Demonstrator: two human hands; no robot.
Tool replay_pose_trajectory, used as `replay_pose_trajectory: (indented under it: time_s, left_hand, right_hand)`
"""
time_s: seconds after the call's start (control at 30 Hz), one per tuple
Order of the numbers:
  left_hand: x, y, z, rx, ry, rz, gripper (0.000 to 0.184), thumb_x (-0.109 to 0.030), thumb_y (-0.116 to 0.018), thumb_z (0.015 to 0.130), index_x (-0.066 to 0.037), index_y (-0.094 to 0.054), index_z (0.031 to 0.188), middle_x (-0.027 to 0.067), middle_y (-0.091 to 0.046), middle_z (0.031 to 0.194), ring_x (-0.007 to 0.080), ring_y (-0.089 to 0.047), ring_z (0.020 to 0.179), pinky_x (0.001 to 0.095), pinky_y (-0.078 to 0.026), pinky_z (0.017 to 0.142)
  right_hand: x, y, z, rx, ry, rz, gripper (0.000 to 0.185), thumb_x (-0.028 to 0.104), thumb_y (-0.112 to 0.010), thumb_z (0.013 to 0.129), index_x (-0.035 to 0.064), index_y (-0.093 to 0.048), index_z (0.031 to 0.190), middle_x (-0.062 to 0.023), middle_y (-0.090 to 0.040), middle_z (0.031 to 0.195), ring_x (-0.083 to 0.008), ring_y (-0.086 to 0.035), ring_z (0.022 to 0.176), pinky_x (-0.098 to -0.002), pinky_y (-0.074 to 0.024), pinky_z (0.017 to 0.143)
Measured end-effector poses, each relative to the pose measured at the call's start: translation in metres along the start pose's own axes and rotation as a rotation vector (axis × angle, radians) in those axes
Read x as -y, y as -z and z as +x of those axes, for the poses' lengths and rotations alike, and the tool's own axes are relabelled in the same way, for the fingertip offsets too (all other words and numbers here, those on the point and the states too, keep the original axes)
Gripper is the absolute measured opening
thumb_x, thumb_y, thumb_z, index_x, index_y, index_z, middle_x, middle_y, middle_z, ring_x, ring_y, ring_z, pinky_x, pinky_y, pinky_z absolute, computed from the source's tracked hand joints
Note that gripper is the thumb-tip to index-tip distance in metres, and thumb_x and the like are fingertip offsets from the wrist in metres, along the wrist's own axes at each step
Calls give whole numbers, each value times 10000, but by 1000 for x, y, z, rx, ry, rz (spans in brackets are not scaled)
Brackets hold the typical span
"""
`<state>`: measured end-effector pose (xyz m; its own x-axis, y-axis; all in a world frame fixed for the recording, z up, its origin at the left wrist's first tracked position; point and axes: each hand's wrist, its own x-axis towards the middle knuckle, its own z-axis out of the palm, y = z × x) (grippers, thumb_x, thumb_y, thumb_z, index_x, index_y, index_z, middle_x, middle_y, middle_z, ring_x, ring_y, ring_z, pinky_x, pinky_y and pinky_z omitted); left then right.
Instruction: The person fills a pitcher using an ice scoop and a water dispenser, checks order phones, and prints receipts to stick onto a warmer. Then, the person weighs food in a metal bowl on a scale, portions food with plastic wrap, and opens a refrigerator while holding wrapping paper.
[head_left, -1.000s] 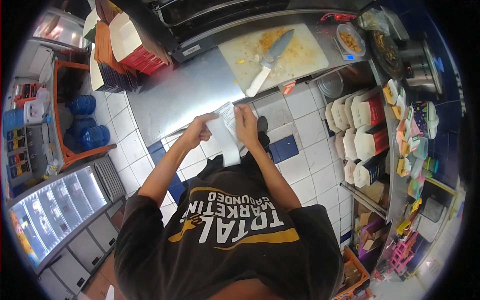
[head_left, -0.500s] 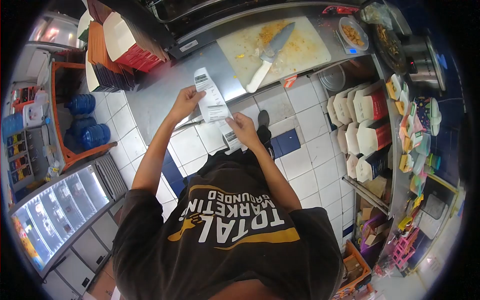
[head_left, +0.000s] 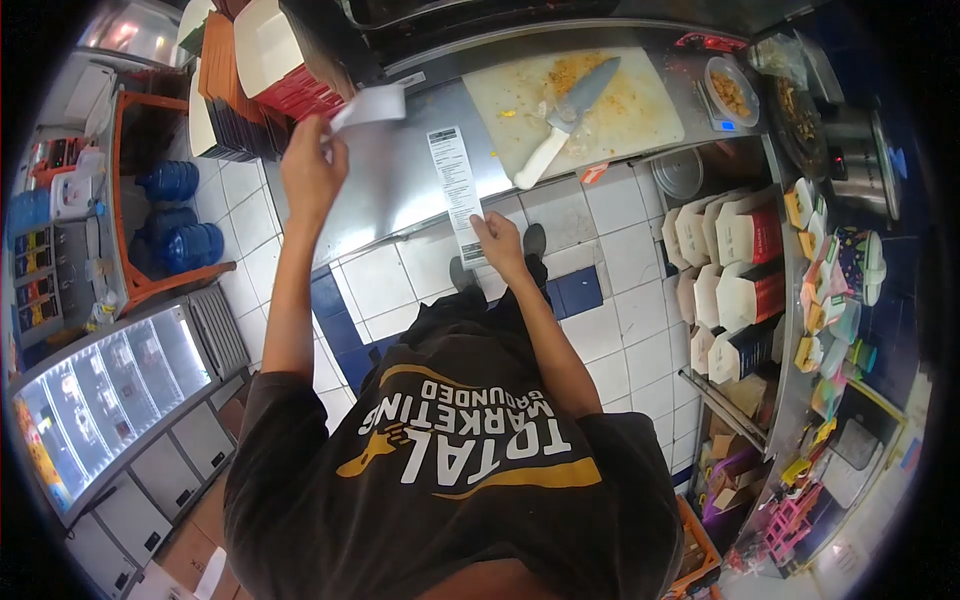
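Observation:
My left hand (head_left: 315, 170) is raised over the left part of the steel counter, its fingers closed on a white paper slip (head_left: 378, 104) that is curled and blurred by motion. In my right hand (head_left: 498, 245), a long printed receipt (head_left: 455, 185) is pinched near its lower end. The receipt's far end reaches over the counter (head_left: 400, 170), while its near end hangs past the edge above the floor. To the right of the receipt, a white cutting board (head_left: 640, 110) with food scraps carries a large kitchen knife (head_left: 545, 157), handle toward me.
Stacked folded boxes (head_left: 300, 90) stand at the counter's left. A bowl of food (head_left: 733, 93) sits on a scale at the right. Open takeaway boxes (head_left: 745, 235) fill the right shelf. Blue water jugs (head_left: 190, 245) and a lit display fridge (head_left: 110, 400) are on the left.
My left hand has moved up and left with a paper slip, now apart from the receipt in my right hand. The receipt lies straighter. The whole view has shifted slightly.

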<state>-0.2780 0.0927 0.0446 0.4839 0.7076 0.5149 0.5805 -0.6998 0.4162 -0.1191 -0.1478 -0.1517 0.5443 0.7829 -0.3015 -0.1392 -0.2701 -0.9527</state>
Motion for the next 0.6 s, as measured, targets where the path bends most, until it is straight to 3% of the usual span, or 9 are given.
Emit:
replay_pose_trajectory:
  time_s: [0.03, 0.2, 0.27, 0.37, 0.4, 0.43, 0.5, 0.53, 0.6]
  left_hand:
    - [-5, 2, -9, 13, 0, 20, 188, -11, -625, 783, -32, -585, 966, 164, -635, 887, 331, -643, 766, 397, -512, 638]
    - [-6, 17, -19, -24, -74, 24, 194, -22, -595, 794, -16, -627, 984, 160, -637, 869, 358, -624, 814, 394, -503, 680]
    - [-1, 17, -24, 257, 450, -395, 191, -35, -553, 799, 5, -630, 969, 161, -638, 876, 351, -613, 854, 407, -495, 749]
    - [-1, -20, -46, 441, -48, -351, 275, -15, -510, 749, 30, -615, 999, 212, -639, 1037, 395, -600, 967, 433, -489, 851]
    - [-18, -34, -53, 472, -205, -388, 317, -9, -506, 740, 50, -608, 1035, 243, -625, 1122, 421, -576, 1051, 454, -467, 944]
    - [-41, -40, -55, 613, -257, -369, 360, -16, -525, 753, 78, -588, 1095, 249, -597, 1236, 430, -527, 1193, 444, -414, 1060]
    - [-44, -71, -73, 686, -394, -318, 360, -29, -544, 759, 69, -573, 1103, 242, -538, 1326, 423, -469, 1271, 462, -388, 1091]
    - [-48, -78, -75, 750, -534, -263, 362, -42, -562, 764, 59, -558, 1112, 235, -479, 1417, 417, -411, 1350, 480, -361, 1123]
    - [-46, -85, -77, 823, -598, -141, 366, -50, -574, 769, 53, -557, 1120, 228, -429, 1463, 403, -355, 1392, 496, -323, 1147]
  right_hand:
    - [2, 1, 1, 4, 1, -1, 279, 226, -642, 948, -4, -615, 793, 14, -492, 588, -51, -398, 559, -280, -337, 498]
    - [10, 7, -2, 7, -3, -77, 284, 233, -653, 940, -3, -614, 787, 12, -479, 580, -50, -381, 556, -281, -320, 492]
    - [2, 7, 0, 25, -9, -57, 261, 212, -640, 954, 9, -612, 794, 39, -480, 592, -28, -381, 553, -257, -303, 482]
    - [7, 9, 0, 51, -11, -77, 237, 193, -631, 966, 21, -611, 805, 69, -479, 607, -7, -378, 550, -229, -284, 474]
    - [12, 10, -1, 58, -11, -115, 233, 194, -635, 964, 21, -613, 810, 71, -478, 610, -7, -374, 551, -226, -282, 476]
    - [18, 10, -3, 58, -15, -116, 233, 194, -635, 964, 21, -613, 810, 71, -478, 610, -7, -374, 551, -226, -282, 476]
    - [26, 11, -4, 61, -59, -55, 268, 238, -678, 934, -4, -634, 827, 9, -535, 600, -39, -411, 567, -263, -340, 495]
    - [20, 11, -2, 56, -62, -57, 268, 238, -678, 934, -4, -634, 827, 9, -535, 600, -39, -411, 567, -263, -340, 495]
    - [6, 12, 1, 29, 18, -50, 246, 231, -675, 941, 2, -646, 859, 15, -571, 642, -30, -436, 589, -239, -358, 514]
